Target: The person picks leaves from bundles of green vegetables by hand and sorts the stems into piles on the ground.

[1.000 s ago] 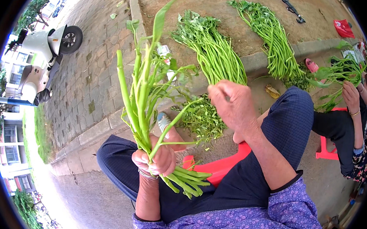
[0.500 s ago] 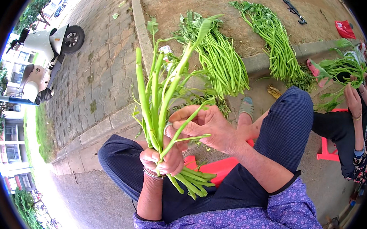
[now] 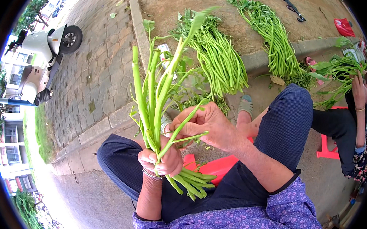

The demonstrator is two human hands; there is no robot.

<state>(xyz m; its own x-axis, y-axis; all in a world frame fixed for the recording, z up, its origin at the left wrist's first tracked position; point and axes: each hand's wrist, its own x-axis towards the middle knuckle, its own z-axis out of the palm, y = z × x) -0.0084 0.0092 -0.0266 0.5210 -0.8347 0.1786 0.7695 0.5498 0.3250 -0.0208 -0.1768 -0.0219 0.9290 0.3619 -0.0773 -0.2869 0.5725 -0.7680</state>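
Observation:
My left hand point(image 3: 164, 160) is closed around a bunch of green vegetable stems point(image 3: 156, 100), held upright above my lap. Their tall leafy ends rise over the fist, and the cut ends point(image 3: 190, 182) fan out below it to the right. My right hand point(image 3: 216, 126) reaches in from the right, thumb and fingertips pinched together at a thin side stem of the bunch. Part of that pinch lies behind a slender stalk, so the exact grip is partly hidden.
Two large heaps of green stems, one point(image 3: 221, 60) nearer and one point(image 3: 278, 49) farther right, lie ahead by the kerb. A red stool point(image 3: 209, 167) shows between my legs. At right a co-worker's hand point(image 3: 360, 92) holds greens. A scooter point(image 3: 41, 61) stands at left.
The right thumb and fingertips have drawn closer together beside the bunch. The left hand keeps its hold almost in place. At right, the co-worker's hand has risen slightly with the greens.

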